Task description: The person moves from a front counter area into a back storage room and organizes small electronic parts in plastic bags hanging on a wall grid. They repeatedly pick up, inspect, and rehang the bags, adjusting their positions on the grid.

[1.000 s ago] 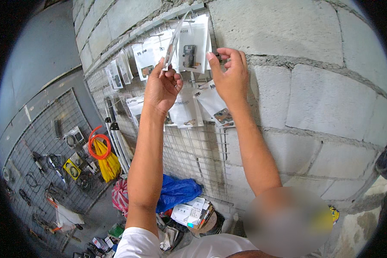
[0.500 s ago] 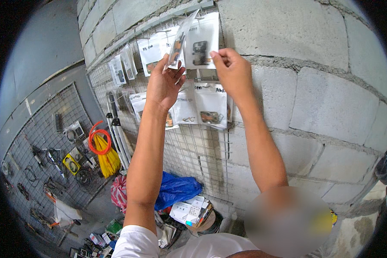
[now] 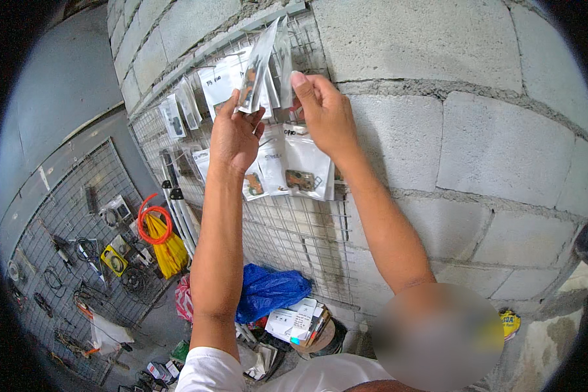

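Observation:
Small clear-and-white zip pouches hang in rows on a wire grid rack [image 3: 294, 219] on the block wall. My left hand [image 3: 235, 140] has its thumb and fingers closed on the bottom of a clear pouch [image 3: 260, 68], which is swung out sideways and shows orange and dark parts inside. Just right of it, a second pouch [image 3: 283, 68] stands nearly edge-on, and the closed fingers of my right hand [image 3: 330, 117] are at its edge. My thumb partly hides that grip. Below hangs a pouch with an orange-and-dark flat part [image 3: 300, 179].
To the left, a second wire grid [image 3: 46, 255] carries cables and small packs, with an orange hose coil [image 3: 155, 225] and a yellow bag [image 3: 166, 251]. A blue plastic sheet [image 3: 274, 291] and a stack of papers [image 3: 297, 320] lie low by the wall.
My right hand has moved left, turning its pouch from facing me to nearly edge-on. The left hand's pouch has opened out more to view. The view has shifted slightly.

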`<action>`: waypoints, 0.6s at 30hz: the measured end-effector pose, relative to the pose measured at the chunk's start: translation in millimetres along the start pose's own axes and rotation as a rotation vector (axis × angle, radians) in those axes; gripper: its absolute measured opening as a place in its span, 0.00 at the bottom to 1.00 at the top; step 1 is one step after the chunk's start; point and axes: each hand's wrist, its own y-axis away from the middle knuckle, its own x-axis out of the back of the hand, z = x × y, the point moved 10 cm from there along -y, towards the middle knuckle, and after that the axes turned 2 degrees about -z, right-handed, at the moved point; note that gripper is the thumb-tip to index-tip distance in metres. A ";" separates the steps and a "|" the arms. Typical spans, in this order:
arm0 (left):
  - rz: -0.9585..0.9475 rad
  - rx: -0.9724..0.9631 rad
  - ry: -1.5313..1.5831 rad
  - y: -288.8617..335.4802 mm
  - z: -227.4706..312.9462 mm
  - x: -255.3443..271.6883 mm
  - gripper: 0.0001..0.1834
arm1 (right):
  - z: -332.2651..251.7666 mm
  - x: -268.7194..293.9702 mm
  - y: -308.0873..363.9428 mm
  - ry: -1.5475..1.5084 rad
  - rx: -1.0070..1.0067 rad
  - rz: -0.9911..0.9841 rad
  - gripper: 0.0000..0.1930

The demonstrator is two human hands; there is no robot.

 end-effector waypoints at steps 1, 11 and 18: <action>0.002 0.014 0.020 1.6 2.2 0.4 0.15 | 2.0 1.7 -2.2 0.036 0.024 0.010 0.21; 0.009 0.004 0.107 10.7 7.8 -8.3 0.16 | 43.1 42.0 -28.2 0.070 -0.082 0.087 0.24; -0.049 -0.019 0.126 4.9 14.5 -2.1 0.16 | 23.5 25.4 -38.7 0.450 -0.043 -0.045 0.23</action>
